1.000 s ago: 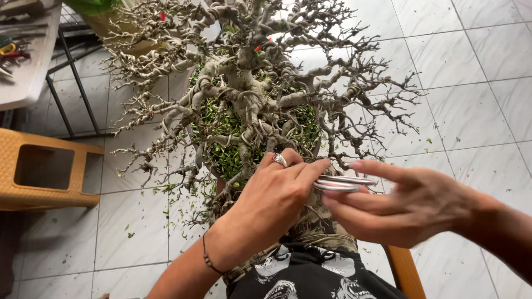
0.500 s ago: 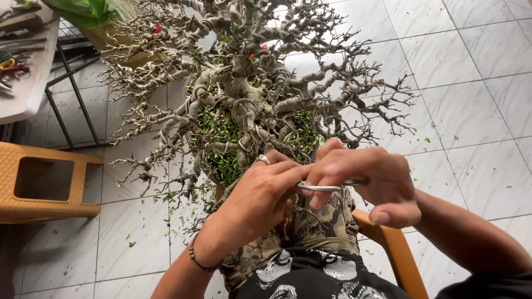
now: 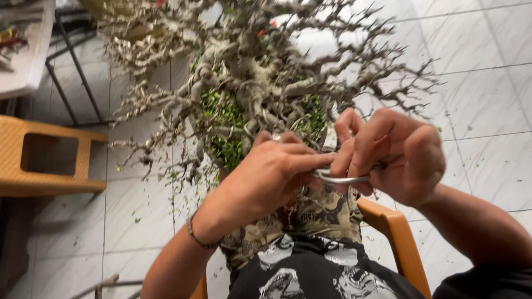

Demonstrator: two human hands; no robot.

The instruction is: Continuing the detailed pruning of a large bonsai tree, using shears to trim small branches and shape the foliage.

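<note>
A bare, twisted bonsai tree (image 3: 255,83) with grey branches and green leaf litter at its base fills the upper middle. My left hand (image 3: 271,171), wearing a ring and a wrist bracelet, pinches one end of a thick silver wire (image 3: 341,179) just below the tree's lower branches. My right hand (image 3: 396,155) is curled around the other end of the same wire, fingers closed over it. Both hands meet above my lap, close to the trunk's front.
An orange plastic stool (image 3: 50,158) stands at the left. A white table (image 3: 25,61) with tools on metal legs is at the top left. An orange chair edge (image 3: 396,232) shows by my right arm. Green clippings dot the white tiled floor (image 3: 487,138).
My right hand has closed from an open flat pose into a grip on the wire and come in against my left hand. The view has moved nearer the tree.
</note>
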